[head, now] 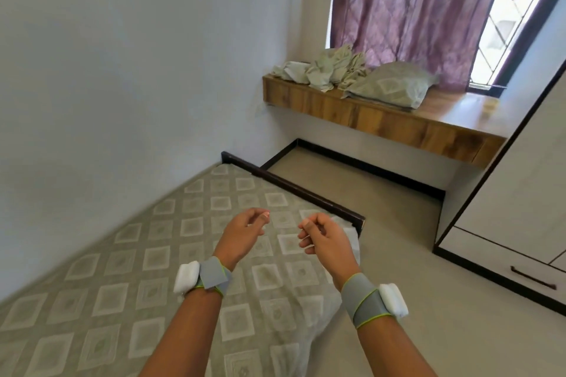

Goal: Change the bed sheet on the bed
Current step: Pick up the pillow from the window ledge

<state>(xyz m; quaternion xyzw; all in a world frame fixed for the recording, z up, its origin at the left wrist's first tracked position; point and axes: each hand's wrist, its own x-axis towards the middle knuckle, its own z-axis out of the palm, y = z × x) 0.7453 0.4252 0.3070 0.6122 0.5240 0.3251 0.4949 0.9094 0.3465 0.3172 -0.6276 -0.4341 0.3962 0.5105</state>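
The bed sheet, grey-green with pale square diamonds, lies spread flat over the bed, running from the wall on the left down to the near edge. At the far corner its edge hangs loose beside the dark bed frame, with a bit of white mattress showing there. Above that corner, both hands hover clear of the sheet. The left hand has its fingers loosely curled with nothing in them; the right hand is the same, fingers bent inward, thumb near them, gripping nothing. Each wrist wears a grey strap with a white block: left wristband, right wristband.

Further out, a wooden window ledge carries a crumpled bundle of matching cloth and, just beside it to the right, a pillow in the same pattern. A purple curtain hangs behind them, with the window grille showing at its right. A white wardrobe with a dark drawer handle stands at the right on the beige floor.
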